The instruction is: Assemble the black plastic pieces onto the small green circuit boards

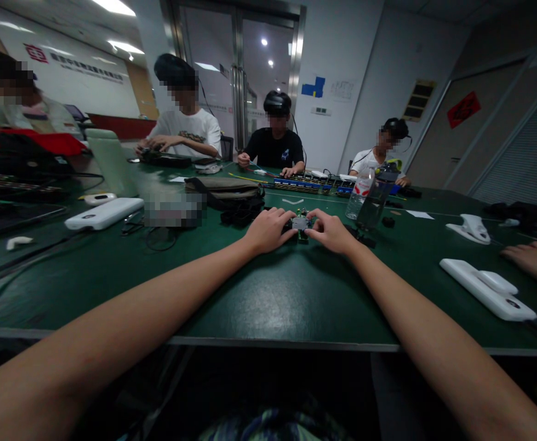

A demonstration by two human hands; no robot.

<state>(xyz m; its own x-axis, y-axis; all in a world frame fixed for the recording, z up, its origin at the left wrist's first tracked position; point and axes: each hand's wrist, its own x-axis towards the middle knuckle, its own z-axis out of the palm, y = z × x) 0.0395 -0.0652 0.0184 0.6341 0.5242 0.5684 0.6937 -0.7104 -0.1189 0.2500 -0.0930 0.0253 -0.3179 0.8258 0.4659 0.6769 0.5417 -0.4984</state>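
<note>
The left hand [270,230] and right hand [333,231] are gripping an electronic module [300,223] (fingers clamped on opposite sides) over the green table [259,303].

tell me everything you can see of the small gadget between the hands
The small gadget looks electronic: a grey, roughly rectangular, metallic-looking face, green board-like bits above and below it, and a dark piece at the bottom. The left hand and right hand grip its sides over the green table; whether it touches the green table is unclear.
</note>
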